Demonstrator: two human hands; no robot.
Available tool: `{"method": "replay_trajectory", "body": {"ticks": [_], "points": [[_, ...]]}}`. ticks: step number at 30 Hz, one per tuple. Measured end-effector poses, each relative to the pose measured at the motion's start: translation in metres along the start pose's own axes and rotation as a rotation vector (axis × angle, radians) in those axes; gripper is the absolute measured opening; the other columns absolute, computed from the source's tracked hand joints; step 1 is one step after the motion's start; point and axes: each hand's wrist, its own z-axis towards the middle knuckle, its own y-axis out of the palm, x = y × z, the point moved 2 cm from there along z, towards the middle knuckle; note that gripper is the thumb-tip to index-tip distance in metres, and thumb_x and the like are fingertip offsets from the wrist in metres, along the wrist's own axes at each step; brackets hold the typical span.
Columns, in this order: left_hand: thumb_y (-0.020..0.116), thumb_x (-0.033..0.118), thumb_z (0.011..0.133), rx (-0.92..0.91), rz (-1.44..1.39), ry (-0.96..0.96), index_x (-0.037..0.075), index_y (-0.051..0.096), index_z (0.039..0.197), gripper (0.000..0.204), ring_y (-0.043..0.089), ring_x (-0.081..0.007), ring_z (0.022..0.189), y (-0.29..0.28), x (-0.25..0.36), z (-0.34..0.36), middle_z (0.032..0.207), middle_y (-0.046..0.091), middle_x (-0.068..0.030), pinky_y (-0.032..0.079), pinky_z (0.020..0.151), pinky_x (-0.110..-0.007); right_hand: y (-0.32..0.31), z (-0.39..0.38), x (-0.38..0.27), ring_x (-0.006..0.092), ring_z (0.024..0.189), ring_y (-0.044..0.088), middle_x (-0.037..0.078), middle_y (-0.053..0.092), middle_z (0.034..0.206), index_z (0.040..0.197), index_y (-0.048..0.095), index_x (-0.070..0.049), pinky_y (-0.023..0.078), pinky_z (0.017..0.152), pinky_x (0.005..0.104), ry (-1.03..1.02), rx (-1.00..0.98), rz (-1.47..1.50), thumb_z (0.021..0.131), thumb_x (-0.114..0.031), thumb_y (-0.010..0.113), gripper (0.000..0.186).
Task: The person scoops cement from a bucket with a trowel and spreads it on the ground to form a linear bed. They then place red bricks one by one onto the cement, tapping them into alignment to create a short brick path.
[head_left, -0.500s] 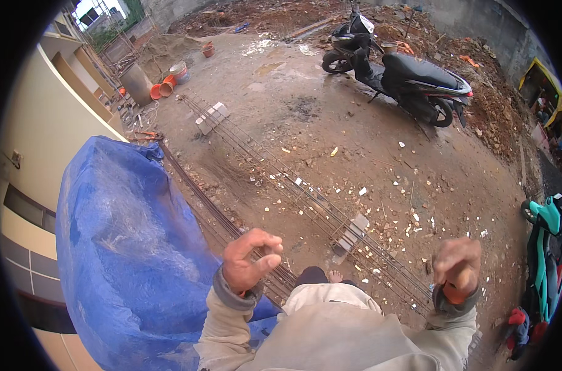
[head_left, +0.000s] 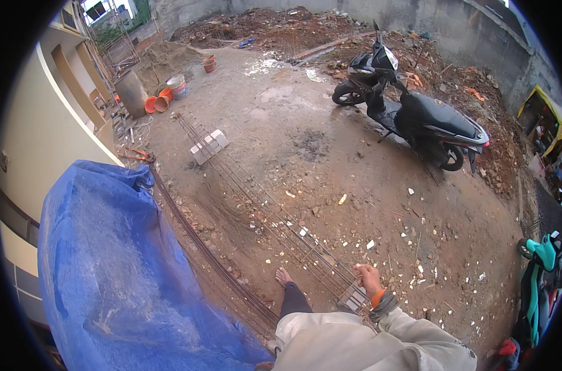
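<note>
Head view: open dirt ground (head_left: 330, 154) ahead, blue tarpaulin (head_left: 120, 272) bounding the left. Right hand (head_left: 369, 278) loosely curled, holding nothing discernible, directly above the long rebar cage (head_left: 262, 204) lying alongside a bare foot (head_left: 283, 276). Left hand unseen.

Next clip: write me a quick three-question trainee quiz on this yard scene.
1. True or false: the right hand hangs above the long rebar cage on the ground.
2. What colour is the tarp on the person's left?
3. The rebar cage's far end rests on: A) grey blocks B) the black scooter C) orange buckets

Key: 1 true; 2 blue; 3 A.
</note>
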Motion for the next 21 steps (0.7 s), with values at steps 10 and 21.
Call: {"method": "replay_trajectory", "body": {"ticks": [10, 21], "points": [[0.067, 0.009, 0.085, 0.32, -0.794, 0.47, -0.003, 0.065, 0.1, 0.019, 0.059, -0.0116, 0.062, -0.287, 0.206, 0.125, 0.076, 0.066, -0.007, 0.049, 0.057, -0.026, 0.01, 0.155, 0.015, 0.0155, 0.053, 0.062, 0.009, 0.068, 0.069, 0.086, 0.071, 0.001, 0.05, 0.052, 0.0331, -0.086, 0.169, -0.759, 0.083, -0.022, 0.063, 0.025], [0.068, 0.006, 0.081, 0.382, -0.794, 0.598, -0.004, 0.065, 0.102, 0.023, 0.06, -0.0133, 0.062, -0.415, 0.426, 0.193, 0.078, 0.066, -0.0074, 0.051, 0.057, -0.027, 0.069, 0.245, -0.008, 0.0371, 0.086, 0.069, 0.021, 0.07, 0.087, 0.092, 0.073, -0.003, 0.053, 0.082, 0.0443, 0.321, 0.135, -0.949, 0.08, -0.034, 0.062, 0.035]]}}
